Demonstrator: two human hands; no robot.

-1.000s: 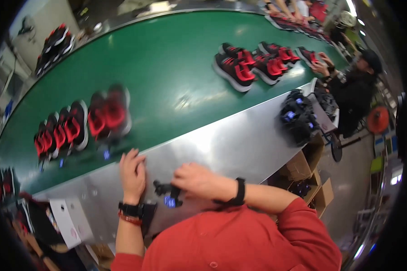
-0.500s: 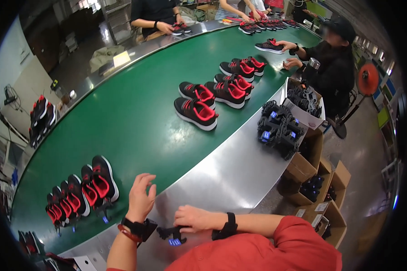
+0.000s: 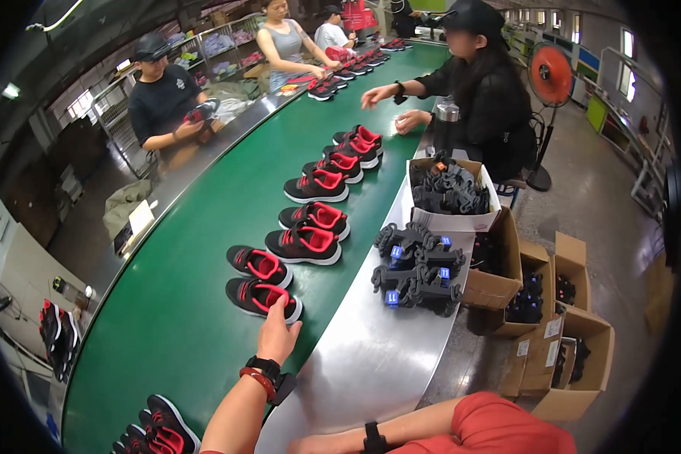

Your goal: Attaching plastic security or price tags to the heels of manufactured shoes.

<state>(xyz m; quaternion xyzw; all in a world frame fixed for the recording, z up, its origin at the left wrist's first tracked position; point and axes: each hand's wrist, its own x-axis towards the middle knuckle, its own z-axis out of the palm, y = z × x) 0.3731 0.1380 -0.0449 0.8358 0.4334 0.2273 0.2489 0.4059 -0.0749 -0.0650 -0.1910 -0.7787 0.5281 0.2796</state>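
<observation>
My left hand (image 3: 278,338) reaches over the green belt to the nearest black sneaker (image 3: 253,296), which has a red lining and white sole. Its fingers are at the heel collar, the thumb on the near side; some fingers are hidden. A matching sneaker (image 3: 256,265) lies right beside it. At the lower edge of the view, my right hand (image 3: 306,445) is mostly cut off, low over the metal ledge. Its fingers and anything in them are out of sight.
More sneakers (image 3: 306,240) stand in pairs farther up the belt (image 3: 181,303); others (image 3: 163,427) sit at the lower left. Black plastic hangers (image 3: 416,268) with blue tags are heaped on the metal ledge (image 3: 356,363), by a filled white box (image 3: 454,219). Co-workers line the belt.
The view has turned to the right. My left hand has moved from over the belt's edge onto the nearest sneaker. The right hand has dropped to the lower edge. A co-worker has released a sneaker.
</observation>
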